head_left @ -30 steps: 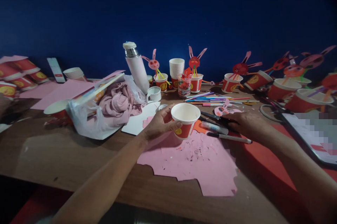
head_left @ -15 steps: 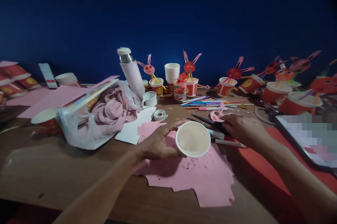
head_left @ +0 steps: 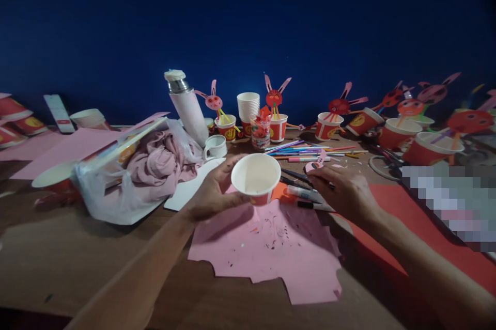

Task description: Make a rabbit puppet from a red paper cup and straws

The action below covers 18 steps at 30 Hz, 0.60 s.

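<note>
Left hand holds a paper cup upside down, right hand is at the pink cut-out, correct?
Not upside down: in the head view, the paper cup has its mouth facing up. The left hand does hold it, and the right hand is at the pink cut-out.

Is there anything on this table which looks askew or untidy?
Yes. At back right, one red cup tilts, while the cup to its left stands upright. Also, dark specks are scattered over the pink paper, whose edge is uneven.
</note>
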### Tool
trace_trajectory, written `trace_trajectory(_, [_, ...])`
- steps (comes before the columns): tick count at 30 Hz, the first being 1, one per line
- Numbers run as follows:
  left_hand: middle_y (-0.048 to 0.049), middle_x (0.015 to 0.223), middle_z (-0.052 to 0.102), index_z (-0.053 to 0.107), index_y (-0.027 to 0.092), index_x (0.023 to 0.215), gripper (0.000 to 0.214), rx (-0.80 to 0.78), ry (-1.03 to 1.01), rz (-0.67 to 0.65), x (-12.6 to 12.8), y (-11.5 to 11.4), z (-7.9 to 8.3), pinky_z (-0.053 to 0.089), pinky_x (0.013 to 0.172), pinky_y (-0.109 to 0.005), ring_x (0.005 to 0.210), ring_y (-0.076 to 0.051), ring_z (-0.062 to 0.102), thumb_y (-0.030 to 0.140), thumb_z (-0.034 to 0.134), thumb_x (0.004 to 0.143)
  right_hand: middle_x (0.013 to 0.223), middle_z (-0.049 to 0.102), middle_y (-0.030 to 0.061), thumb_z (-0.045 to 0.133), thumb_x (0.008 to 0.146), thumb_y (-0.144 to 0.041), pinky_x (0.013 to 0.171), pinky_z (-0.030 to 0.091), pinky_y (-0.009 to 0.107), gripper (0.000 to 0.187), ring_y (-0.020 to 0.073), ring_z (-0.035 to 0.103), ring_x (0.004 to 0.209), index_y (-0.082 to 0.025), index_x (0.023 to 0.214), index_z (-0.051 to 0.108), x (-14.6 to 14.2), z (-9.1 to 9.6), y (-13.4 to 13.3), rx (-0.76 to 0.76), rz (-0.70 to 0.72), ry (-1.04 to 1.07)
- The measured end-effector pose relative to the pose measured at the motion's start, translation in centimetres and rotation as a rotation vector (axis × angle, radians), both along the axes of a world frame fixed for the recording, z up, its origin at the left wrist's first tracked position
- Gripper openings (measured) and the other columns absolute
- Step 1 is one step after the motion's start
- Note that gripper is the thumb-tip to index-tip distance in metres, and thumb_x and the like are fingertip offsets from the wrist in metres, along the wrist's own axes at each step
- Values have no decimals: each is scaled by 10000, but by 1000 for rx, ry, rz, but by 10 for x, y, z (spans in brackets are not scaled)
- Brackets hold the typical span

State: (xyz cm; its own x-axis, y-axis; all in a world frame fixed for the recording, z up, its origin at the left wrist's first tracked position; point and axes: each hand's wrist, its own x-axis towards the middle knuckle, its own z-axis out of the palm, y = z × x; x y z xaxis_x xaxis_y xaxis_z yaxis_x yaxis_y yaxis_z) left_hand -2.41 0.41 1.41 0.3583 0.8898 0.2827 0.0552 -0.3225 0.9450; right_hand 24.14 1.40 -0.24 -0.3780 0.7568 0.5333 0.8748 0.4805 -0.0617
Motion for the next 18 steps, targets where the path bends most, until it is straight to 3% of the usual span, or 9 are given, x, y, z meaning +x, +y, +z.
trace_trajectory(4, [-97, 1148, 545, 461, 173, 1141, 626, -88, -132, 1, -3, 12, 3, 395, 874, -365, 1071, -272, 481, 319, 710, 586, 776, 674, 35, 414, 845, -263, 626, 408, 247, 241, 147, 596, 701, -197, 846, 645, -3, -4, -6, -55, 136, 6])
trace_trajectory(9, [-91, 1204, 505, 426, 197, 1182, 639, -101, -171, -18, -2, 17, 3, 387, 886, -344, 1107, -262, 452, 297, 695, 611, 766, 646, 47, 430, 842, -264, 619, 390, 261, 228, 151, 563, 708, -197, 831, 648, -16, -13, -13, -123, 192, 38])
trace_trajectory(13, [-93, 1232, 479, 357, 203, 1240, 710, -122, -141, -15, -3, 12, 2, 382, 894, -341, 1121, -259, 440, 278, 689, 617, 927, 639, 42, 466, 823, -233, 740, 352, 326, 186, 177, 539, 850, -237, 904, 633, -29, -21, -16, -112, 261, 1])
trace_trajectory(18, [-100, 1248, 454, 411, 214, 1197, 654, -169, -85, -3, -2, 2, -9, 381, 887, -368, 1127, -274, 423, 297, 683, 609, 1010, 631, 27, 504, 785, -247, 877, 257, 402, 176, 215, 472, 1027, -240, 924, 613, -37, -21, -18, -147, 354, -71])
